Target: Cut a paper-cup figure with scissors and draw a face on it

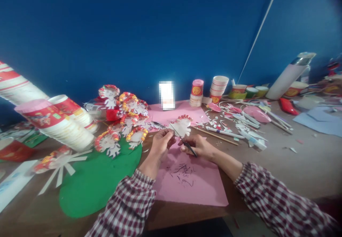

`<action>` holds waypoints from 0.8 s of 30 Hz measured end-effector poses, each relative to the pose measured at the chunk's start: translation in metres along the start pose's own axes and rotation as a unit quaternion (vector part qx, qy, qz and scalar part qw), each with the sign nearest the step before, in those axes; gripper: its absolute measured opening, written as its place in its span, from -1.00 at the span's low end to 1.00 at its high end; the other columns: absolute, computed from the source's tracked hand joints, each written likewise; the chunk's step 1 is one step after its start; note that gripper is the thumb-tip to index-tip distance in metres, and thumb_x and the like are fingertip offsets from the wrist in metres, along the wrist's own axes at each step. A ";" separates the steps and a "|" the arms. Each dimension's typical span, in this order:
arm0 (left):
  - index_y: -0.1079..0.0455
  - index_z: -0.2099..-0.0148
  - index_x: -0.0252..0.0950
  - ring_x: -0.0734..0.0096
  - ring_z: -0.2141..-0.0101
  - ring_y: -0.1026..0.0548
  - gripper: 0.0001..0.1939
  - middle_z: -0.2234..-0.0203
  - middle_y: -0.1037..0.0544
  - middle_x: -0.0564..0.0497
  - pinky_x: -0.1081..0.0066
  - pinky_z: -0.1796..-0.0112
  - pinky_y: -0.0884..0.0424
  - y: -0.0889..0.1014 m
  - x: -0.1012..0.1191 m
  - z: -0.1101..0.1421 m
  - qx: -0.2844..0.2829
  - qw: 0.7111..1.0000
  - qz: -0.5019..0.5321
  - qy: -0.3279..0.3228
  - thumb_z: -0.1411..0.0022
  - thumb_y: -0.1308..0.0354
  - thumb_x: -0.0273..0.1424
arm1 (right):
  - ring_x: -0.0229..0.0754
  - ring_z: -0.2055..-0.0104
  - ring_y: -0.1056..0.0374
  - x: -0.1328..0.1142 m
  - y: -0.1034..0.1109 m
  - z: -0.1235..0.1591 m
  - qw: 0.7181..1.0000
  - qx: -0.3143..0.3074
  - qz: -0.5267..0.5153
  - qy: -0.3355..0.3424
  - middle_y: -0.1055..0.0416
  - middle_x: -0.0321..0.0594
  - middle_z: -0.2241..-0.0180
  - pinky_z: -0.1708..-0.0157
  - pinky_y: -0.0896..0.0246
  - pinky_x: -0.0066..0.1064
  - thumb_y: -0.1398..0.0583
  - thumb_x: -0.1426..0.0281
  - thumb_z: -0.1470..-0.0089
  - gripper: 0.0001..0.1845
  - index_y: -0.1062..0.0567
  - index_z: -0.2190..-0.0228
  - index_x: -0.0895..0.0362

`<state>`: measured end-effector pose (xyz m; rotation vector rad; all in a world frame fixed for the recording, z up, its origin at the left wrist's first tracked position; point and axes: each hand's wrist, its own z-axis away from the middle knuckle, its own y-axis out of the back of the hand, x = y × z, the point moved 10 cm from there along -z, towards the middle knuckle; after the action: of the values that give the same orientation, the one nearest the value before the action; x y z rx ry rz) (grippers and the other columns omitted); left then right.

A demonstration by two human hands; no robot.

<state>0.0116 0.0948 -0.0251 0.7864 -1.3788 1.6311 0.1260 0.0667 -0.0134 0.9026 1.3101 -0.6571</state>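
Note:
My right hand is closed around a slim black pen-like tool, whose thin end slants up and left between the hands. My left hand has its fingers pinched together beside that thin end; what they hold, if anything, is hard to make out. Just beyond the fingers is a white paper cutout with a red, beaded-looking upper edge. Under both hands lies a pink sheet bearing black ink strokes.
Left of the hands, a green sheet lies below several decorated cutouts. Paper cup stacks lean at far left; more cups stand behind. Scraps, a wooden stick and a white bottle are on the right.

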 end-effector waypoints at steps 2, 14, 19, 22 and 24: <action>-0.35 0.46 -0.34 0.65 0.57 -0.32 -0.75 0.59 -0.35 0.15 0.56 0.45 -0.32 0.000 0.000 0.000 -0.001 1.000 0.000 -0.001 0.19 -0.36 -0.40 | -0.37 0.61 -0.11 0.000 0.000 0.000 1.000 -0.001 -0.002 0.000 -0.23 -0.39 0.64 0.62 -0.01 -0.53 -0.31 0.13 0.09 -0.52 -0.51 0.24 0.28; -0.34 0.45 -0.33 0.64 0.56 -0.33 -0.75 0.58 -0.36 0.15 0.56 0.44 -0.33 0.002 -0.002 -0.001 -0.006 1.000 -0.008 -0.005 0.14 -0.35 -0.38 | -0.36 0.61 -0.11 0.001 -0.001 -0.001 1.000 -0.004 0.017 0.000 -0.23 -0.38 0.64 0.62 -0.01 -0.52 -0.27 0.13 0.04 -0.53 -0.50 0.23 0.28; -0.35 0.40 -0.33 0.63 0.54 -0.36 -0.67 0.56 -0.39 0.13 0.59 0.47 -0.32 0.001 -0.003 -0.002 -0.008 1.000 -0.030 -0.001 0.16 -0.40 -0.31 | -0.36 0.60 -0.06 -0.007 0.009 0.001 0.987 0.049 0.151 0.026 -0.20 -0.38 0.65 0.60 0.05 -0.52 -0.26 0.17 0.03 -0.61 -0.53 0.28 0.24; -0.35 0.38 -0.32 0.61 0.53 -0.38 -0.64 0.54 -0.41 0.12 0.59 0.48 -0.33 0.001 -0.003 -0.003 -0.010 0.999 -0.035 0.000 0.19 -0.42 -0.29 | -0.32 0.56 -0.12 -0.016 0.015 0.004 0.964 0.087 0.248 0.035 -0.29 -0.31 0.61 0.56 0.02 -0.50 -0.28 0.17 0.06 -0.65 -0.55 0.35 0.23; -0.35 0.39 -0.33 0.62 0.54 -0.37 -0.62 0.54 -0.41 0.12 0.58 0.49 -0.33 0.001 -0.003 -0.003 -0.008 0.999 -0.032 0.000 0.20 -0.43 -0.29 | -0.30 0.55 -0.16 -0.019 0.016 0.004 0.953 0.095 0.286 0.036 -0.34 -0.27 0.59 0.55 0.01 -0.49 -0.28 0.17 0.06 -0.66 -0.55 0.39 0.22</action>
<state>0.0125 0.0966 -0.0287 0.8128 -1.3523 1.5686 0.1384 0.0696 0.0085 1.4020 0.9829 -0.2953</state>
